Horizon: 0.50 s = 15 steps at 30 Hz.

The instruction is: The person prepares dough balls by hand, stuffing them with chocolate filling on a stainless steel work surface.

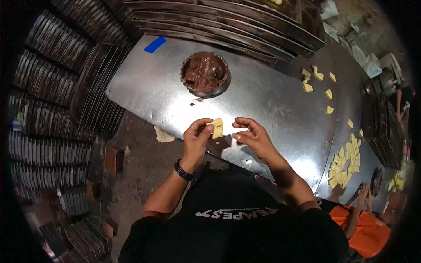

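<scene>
My left hand (197,139) holds a flat piece of yellow dough (217,128) between thumb and fingers, above the front edge of the metal table (258,96). A small dark mark shows on the dough. Just right of it is my right hand (253,136), its thumb and fingertips apart and no object visible between them. Beyond both hands, a round bowl (205,74) heaped with dark brown paste stands on the table.
Blue tape (155,44) marks the far left corner. Yellow dough pieces (344,164) are piled at the right, with several scattered farther back. A person in orange (364,228) works at the lower right. Stacked trays (219,22) line the back.
</scene>
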Each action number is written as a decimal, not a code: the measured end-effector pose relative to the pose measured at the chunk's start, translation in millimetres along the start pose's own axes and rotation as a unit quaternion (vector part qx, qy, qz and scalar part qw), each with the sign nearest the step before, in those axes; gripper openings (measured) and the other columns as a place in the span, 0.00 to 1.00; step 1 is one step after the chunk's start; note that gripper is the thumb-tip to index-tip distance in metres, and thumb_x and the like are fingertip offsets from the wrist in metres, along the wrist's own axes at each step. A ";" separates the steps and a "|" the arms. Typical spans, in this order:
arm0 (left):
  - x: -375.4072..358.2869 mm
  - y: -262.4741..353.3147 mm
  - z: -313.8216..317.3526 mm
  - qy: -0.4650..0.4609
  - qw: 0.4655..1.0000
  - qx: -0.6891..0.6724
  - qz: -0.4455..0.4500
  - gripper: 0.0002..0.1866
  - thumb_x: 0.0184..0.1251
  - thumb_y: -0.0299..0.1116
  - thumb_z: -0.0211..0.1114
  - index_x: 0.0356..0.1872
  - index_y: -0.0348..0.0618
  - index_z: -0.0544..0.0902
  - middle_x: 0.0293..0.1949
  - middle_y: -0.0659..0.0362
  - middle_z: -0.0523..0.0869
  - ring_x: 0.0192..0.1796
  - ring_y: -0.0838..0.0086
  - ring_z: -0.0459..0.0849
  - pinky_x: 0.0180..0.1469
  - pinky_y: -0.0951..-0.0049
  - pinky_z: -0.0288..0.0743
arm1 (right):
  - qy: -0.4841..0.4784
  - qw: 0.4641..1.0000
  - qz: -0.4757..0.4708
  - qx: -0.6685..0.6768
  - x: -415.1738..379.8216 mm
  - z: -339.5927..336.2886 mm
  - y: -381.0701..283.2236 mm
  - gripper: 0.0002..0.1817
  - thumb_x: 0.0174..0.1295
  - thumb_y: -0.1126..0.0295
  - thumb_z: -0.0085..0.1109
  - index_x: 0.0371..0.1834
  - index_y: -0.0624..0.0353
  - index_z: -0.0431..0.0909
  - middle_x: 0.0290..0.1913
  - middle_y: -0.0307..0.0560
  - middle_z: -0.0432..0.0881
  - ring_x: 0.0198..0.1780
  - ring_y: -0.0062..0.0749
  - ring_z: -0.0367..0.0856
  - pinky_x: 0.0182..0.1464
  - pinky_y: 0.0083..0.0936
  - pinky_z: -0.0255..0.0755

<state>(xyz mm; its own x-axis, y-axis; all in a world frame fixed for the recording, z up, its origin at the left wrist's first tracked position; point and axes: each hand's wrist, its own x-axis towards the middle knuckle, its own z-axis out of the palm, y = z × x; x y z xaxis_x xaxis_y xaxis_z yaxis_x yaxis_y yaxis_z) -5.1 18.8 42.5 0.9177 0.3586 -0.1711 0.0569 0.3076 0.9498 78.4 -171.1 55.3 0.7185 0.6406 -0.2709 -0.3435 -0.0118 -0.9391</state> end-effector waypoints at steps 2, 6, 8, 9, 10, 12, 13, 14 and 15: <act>1.0 -9.4 15.0 0.001 0.999 0.017 0.046 0.11 0.69 0.33 0.60 0.44 0.35 0.79 0.47 0.57 0.79 0.43 0.76 0.80 0.45 0.76 0.77 | -0.008 0.999 -0.002 0.042 0.6 9.9 3.8 0.26 0.58 0.76 0.64 0.61 0.65 0.66 0.52 0.49 0.75 0.45 0.25 0.80 0.42 0.20 0.76; 0.4 -25.4 35.8 0.070 0.983 0.073 0.152 0.11 0.71 0.32 0.57 0.38 0.33 0.82 0.50 0.56 0.77 0.38 0.79 0.79 0.41 0.79 0.75 | 0.008 0.995 -0.001 0.098 8.2 13.0 26.9 0.16 0.58 0.77 0.64 0.49 0.65 0.72 0.43 0.45 0.77 0.39 0.22 0.80 0.41 0.19 0.77; 1.8 -24.0 45.6 0.134 0.975 0.074 0.162 0.13 0.71 0.33 0.58 0.30 0.33 0.82 0.44 0.56 0.79 0.35 0.80 0.78 0.37 0.79 0.73 | 0.033 0.994 -0.037 0.093 8.7 21.0 28.6 0.13 0.58 0.77 0.64 0.44 0.64 0.73 0.40 0.43 0.78 0.37 0.21 0.79 0.41 0.19 0.76; 4.3 -23.2 46.5 0.144 0.967 0.103 0.185 0.14 0.71 0.33 0.58 0.28 0.32 0.81 0.42 0.57 0.80 0.34 0.80 0.77 0.36 0.79 0.72 | 0.049 0.993 -0.055 0.091 8.1 24.9 30.0 0.11 0.58 0.77 0.64 0.42 0.64 0.74 0.38 0.42 0.78 0.36 0.21 0.79 0.40 0.18 0.76; 7.9 -22.2 46.1 0.151 0.958 0.130 0.207 0.15 0.71 0.33 0.59 0.26 0.32 0.80 0.39 0.57 0.81 0.33 0.80 0.77 0.34 0.78 0.72 | 0.047 0.994 -0.069 0.076 8.2 26.9 30.3 0.16 0.58 0.79 0.62 0.48 0.64 0.71 0.39 0.45 0.79 0.38 0.22 0.80 0.42 0.18 0.74; 15.1 -15.6 41.3 0.129 0.946 0.179 0.237 0.14 0.66 0.30 0.63 0.21 0.31 0.78 0.30 0.58 0.81 0.29 0.80 0.75 0.30 0.78 0.70 | -0.019 0.984 -0.025 0.174 15.9 16.1 28.9 0.22 0.56 0.82 0.60 0.54 0.62 0.66 0.41 0.47 0.81 0.40 0.23 0.80 0.45 0.18 0.73; 19.0 -15.6 37.1 0.083 0.947 0.185 0.248 0.14 0.65 0.28 0.64 0.21 0.31 0.78 0.30 0.57 0.81 0.28 0.80 0.75 0.29 0.78 0.70 | -0.048 0.974 -0.004 0.220 18.0 9.8 26.7 0.25 0.56 0.83 0.59 0.57 0.61 0.64 0.42 0.48 0.81 0.41 0.24 0.81 0.47 0.18 0.73; 23.4 -16.6 31.5 0.037 0.946 0.189 0.259 0.13 0.63 0.27 0.65 0.20 0.32 0.78 0.30 0.57 0.81 0.27 0.79 0.75 0.29 0.78 0.71 | -0.082 0.970 0.017 0.229 17.6 7.4 24.1 0.33 0.56 0.84 0.56 0.65 0.62 0.56 0.44 0.52 0.82 0.43 0.27 0.82 0.51 0.20 0.72; 29.0 -18.2 23.5 -0.011 0.943 0.194 0.271 0.12 0.61 0.25 0.66 0.19 0.32 0.77 0.30 0.57 0.81 0.27 0.79 0.75 0.29 0.78 0.71 | -0.102 0.964 0.035 0.242 16.1 10.0 15.8 0.35 0.57 0.83 0.55 0.69 0.61 0.52 0.43 0.51 0.82 0.44 0.28 0.81 0.52 0.21 0.72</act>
<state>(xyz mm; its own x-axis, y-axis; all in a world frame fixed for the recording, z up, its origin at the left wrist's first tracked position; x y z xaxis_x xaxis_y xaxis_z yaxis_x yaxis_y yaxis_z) 29.7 2.9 26.4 0.8609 0.3515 0.3678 -0.2868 -0.2617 0.9215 78.5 -153.3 38.2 0.5663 0.7894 -0.2370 -0.6646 0.2672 -0.6978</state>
